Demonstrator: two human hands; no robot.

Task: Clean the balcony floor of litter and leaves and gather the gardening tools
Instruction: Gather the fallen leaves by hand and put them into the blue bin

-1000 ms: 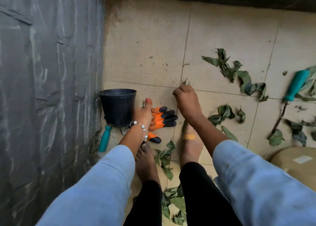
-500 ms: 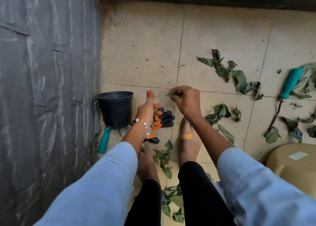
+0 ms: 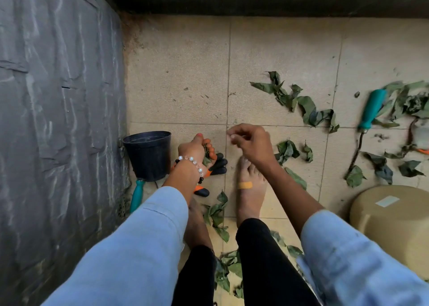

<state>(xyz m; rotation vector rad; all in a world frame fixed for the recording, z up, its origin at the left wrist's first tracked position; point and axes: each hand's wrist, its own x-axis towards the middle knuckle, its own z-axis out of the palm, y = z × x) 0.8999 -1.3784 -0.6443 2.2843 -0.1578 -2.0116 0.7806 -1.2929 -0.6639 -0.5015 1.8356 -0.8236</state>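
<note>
Left hand (image 3: 196,149) cupped palm-up just right of the black plastic pot (image 3: 148,155), fingers curled round a small wad of green leaf bits (image 3: 206,153); beaded bracelet (image 3: 192,164) on its wrist. Right hand (image 3: 251,143) raised beside it, over the tile joint, fingertips (image 3: 231,135) pinched together — blurred, so cannot tell whether any scrap sits between them. Orange-and-black garden gloves (image 3: 218,165) flat on the tiled floor (image 3: 181,78), partly hidden under the left hand and wrist; touching or nearly touching the pot's right side. Teal tool handle (image 3: 137,195) poking out below the pot, close to the grey wall covering (image 3: 58,120). Second teal-handled tool (image 3: 371,111) well to the right, thin metal shaft angled down-left, half among leaves. Scattered leaves (image 3: 306,107) in a ragged band across the right-hand tiles; a smaller clump (image 3: 287,150) just right of the right wrist; more leaves (image 3: 217,213) between and below the two bare feet. Right foot (image 3: 250,189) with a tan plaster across its top. Tan upturned basin (image 3: 390,210) at the lower right, pale label on its base. Light blue sleeves (image 3: 144,247) and black trouser legs (image 3: 267,264) filling the lower frame — dark kerb along the top edge.
</note>
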